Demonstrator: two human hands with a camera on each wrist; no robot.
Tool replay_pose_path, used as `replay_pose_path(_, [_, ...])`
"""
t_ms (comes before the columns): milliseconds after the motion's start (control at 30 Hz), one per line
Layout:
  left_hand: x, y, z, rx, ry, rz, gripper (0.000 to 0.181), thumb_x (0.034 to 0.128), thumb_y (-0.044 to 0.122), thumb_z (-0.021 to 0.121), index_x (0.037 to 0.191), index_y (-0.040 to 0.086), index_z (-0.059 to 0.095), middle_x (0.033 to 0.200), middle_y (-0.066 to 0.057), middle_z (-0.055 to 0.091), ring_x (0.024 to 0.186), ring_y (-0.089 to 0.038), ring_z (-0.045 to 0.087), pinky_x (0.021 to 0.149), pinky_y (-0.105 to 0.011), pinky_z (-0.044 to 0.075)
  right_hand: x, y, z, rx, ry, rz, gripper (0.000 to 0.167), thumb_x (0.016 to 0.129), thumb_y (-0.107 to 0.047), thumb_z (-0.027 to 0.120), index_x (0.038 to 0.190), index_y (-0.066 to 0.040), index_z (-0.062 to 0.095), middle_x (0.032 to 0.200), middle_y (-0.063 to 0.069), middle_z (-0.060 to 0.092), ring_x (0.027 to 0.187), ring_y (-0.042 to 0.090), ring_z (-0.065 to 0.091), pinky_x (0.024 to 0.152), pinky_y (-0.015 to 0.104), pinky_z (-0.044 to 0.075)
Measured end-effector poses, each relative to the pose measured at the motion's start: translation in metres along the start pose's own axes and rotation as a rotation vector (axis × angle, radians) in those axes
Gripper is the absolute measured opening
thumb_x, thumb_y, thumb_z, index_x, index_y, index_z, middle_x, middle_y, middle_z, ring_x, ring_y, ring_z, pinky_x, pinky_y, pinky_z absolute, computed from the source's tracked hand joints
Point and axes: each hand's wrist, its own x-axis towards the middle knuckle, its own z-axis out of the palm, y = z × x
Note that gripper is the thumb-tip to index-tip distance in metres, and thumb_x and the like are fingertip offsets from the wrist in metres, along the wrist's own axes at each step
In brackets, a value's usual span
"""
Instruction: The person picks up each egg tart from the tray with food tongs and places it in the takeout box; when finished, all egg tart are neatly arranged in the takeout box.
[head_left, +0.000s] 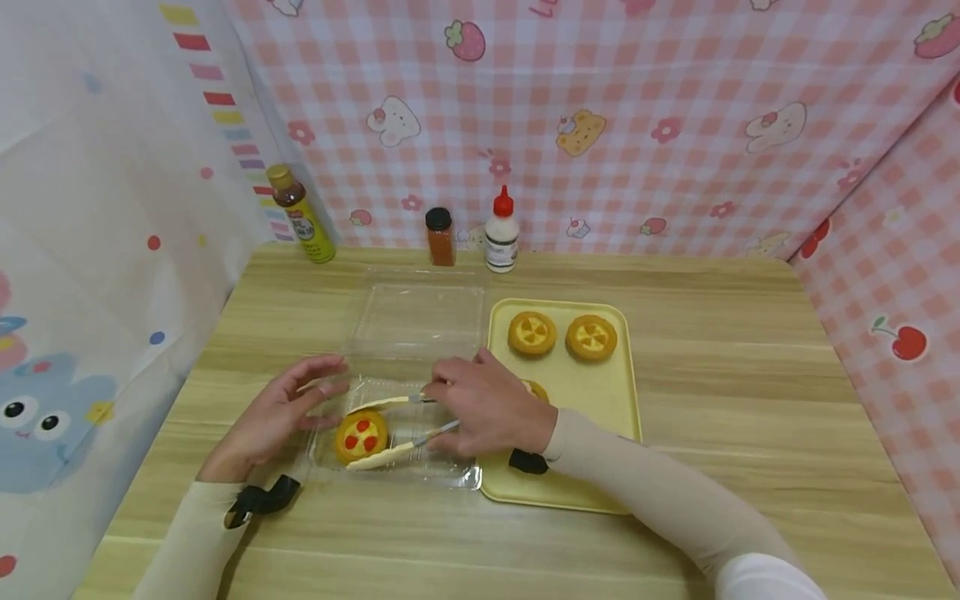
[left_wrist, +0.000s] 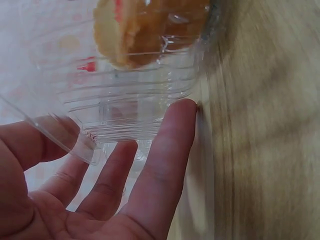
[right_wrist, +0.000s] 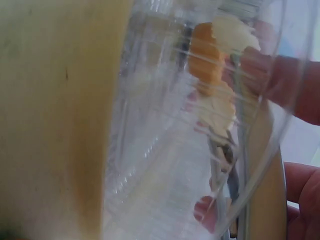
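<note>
My right hand [head_left: 491, 404] grips a pair of tongs [head_left: 386, 457] with cream-coloured tips. The tips lie on either side of a round tart [head_left: 362, 437] with red pieces on top, inside the left part of a clear plastic box [head_left: 450, 477]. Seen from the right wrist, the tart [right_wrist: 204, 57] shows blurred through the plastic, between the tips. At the box's left end is my left hand [head_left: 273, 417], its fingers extended. In the left wrist view, the index finger [left_wrist: 167, 150] reaches along the outside of the box wall, and the thumb is by the rim.
The box's clear lid [head_left: 420, 317] lies opened behind it. On the yellow tray [head_left: 600, 404] sit two tarts [head_left: 532, 334], with another [head_left: 537, 390] partly hidden by my right hand. A yellow bottle [head_left: 303, 218], spice jar [head_left: 440, 242] and red-capped bottle [head_left: 502, 237] stand at the back.
</note>
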Motion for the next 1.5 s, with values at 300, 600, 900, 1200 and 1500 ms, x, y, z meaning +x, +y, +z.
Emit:
replay_pose_path(300, [-0.002, -0.002, -0.001, 0.014, -0.002, 0.010, 0.054, 0.1130, 0.026, 0.053, 0.159, 0.003, 0.037, 0.163, -0.023, 0.038, 0.129, -0.003, 0.062, 0.093, -0.039, 0.065, 0.007, -0.007, 0.003, -0.018, -0.042, 0.013, 0.060, 0.083, -0.070, 0.076, 0.122, -0.024, 0.073, 0.106, -0.007, 0.059, 0.100, 0.013, 0.060, 0.080, 0.039, 0.044])
replay_pose_path(600, [-0.001, -0.003, -0.001, 0.017, -0.006, 0.016, 0.055, 0.1136, 0.024, 0.052, 0.160, 0.001, 0.034, 0.162, -0.025, 0.037, 0.128, -0.003, 0.063, 0.093, -0.036, 0.065, 0.008, -0.005, -0.002, -0.049, -0.069, 0.026, 0.070, 0.084, -0.074, 0.073, 0.131, -0.022, 0.071, 0.111, -0.006, 0.060, 0.099, 0.013, 0.058, 0.080, 0.039, 0.044])
replay_pose_path(900, [-0.001, 0.000, 0.001, 0.020, -0.001, 0.014, 0.056, 0.1132, 0.026, 0.053, 0.160, 0.001, 0.034, 0.162, -0.026, 0.038, 0.126, 0.001, 0.063, 0.092, -0.038, 0.065, -0.002, 0.002, -0.017, -0.018, -0.016, 0.071, 0.070, 0.082, -0.074, 0.076, 0.131, -0.025, 0.071, 0.117, -0.006, 0.063, 0.102, 0.012, 0.060, 0.083, 0.039, 0.046])
replay_pose_path(1200, [0.000, 0.000, 0.001, 0.025, 0.004, 0.012, 0.054, 0.1130, 0.025, 0.053, 0.159, 0.002, 0.036, 0.159, -0.023, 0.040, 0.125, 0.000, 0.063, 0.091, -0.038, 0.066, -0.020, 0.013, -0.033, 0.077, 0.047, 0.130, 0.071, 0.082, -0.070, 0.080, 0.131, -0.020, 0.073, 0.114, -0.005, 0.063, 0.095, 0.011, 0.059, 0.079, 0.036, 0.045])
replay_pose_path(1500, [0.000, 0.000, 0.002, 0.029, 0.003, 0.008, 0.052, 0.1139, 0.022, 0.051, 0.159, 0.002, 0.036, 0.159, -0.024, 0.040, 0.126, -0.003, 0.063, 0.091, -0.039, 0.066, -0.049, 0.034, -0.039, 0.159, 0.139, 0.200, 0.070, 0.080, -0.063, 0.085, 0.129, -0.014, 0.074, 0.113, -0.002, 0.065, 0.088, 0.011, 0.060, 0.072, 0.028, 0.053])
